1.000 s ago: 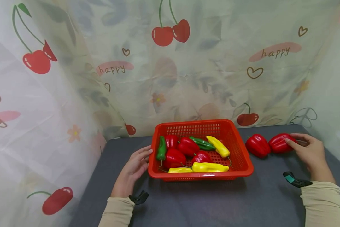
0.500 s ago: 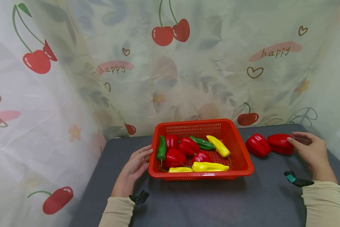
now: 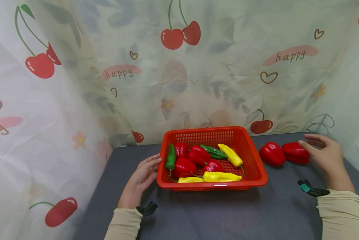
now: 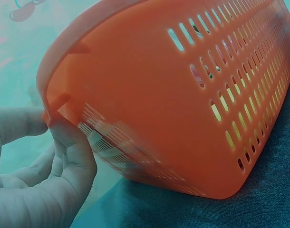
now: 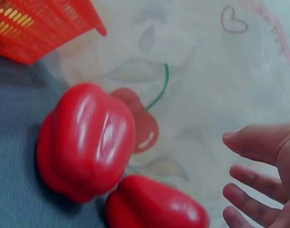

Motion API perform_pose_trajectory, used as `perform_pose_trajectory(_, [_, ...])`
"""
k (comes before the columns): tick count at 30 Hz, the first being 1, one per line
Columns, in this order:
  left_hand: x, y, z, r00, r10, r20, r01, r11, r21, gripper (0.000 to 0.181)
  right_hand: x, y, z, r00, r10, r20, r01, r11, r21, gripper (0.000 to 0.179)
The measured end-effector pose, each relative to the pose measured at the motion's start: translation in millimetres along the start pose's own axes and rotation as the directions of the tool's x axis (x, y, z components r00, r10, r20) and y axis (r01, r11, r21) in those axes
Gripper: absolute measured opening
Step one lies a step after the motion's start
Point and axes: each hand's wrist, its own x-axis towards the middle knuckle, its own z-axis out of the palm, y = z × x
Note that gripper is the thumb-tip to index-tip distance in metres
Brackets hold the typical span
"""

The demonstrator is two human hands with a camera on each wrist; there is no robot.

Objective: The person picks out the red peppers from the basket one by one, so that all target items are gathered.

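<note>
My left hand (image 3: 143,175) holds the left rim of a red plastic basket (image 3: 257,166). Thumb and curled fingers pinch that rim in the left wrist view. Inside lie several red bell peppers (image 3: 183,167), two green peppers (image 3: 170,157) and several long yellow peppers (image 3: 222,176). On the table to the right, a red bell pepper (image 3: 272,154) sits against another red bell pepper (image 3: 295,153). Just right of the latter is my right hand (image 3: 327,158), its fingers spread and holding nothing. A gap separates hand and peppers in the right wrist view.
A dark grey table (image 3: 209,213) carries the basket and the loose peppers. Hanging cloth printed with cherries (image 3: 194,83) closes off the back and both sides. The basket's back stands close to that cloth.
A second ago my right fingers were on the rightmost bell pepper. They have let go and lifted slightly away. That pepper has turned and shifted a little left. My left hand stays put.
</note>
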Motion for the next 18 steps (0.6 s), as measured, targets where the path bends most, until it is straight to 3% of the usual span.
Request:
perform_pose_trajectory(7, [-2.4,-1.1,-0.7,1.0,0.004,0.008,-0.004,1.0,-0.003,0.051,-6.0,-30,10,0.994,-0.11,0.027,0.11,0.994,0.001,0.051])
perform_pose_trajectory(12, [-2.3,-1.5,-0.1,1.0,0.004,-0.002,-0.004,1.0,-0.016,0.049,-11.2,-50,16,0.974,-0.212,0.076,0.209,0.976,0.055,0.05])
perform_pose_trajectory(18, [0.2,-1.8,-0.3,1.0,0.005,0.004,-0.005,1.0,-0.011,0.05,-18.5,-73,20,0.952,-0.273,0.141,0.26,0.96,0.1,0.051])
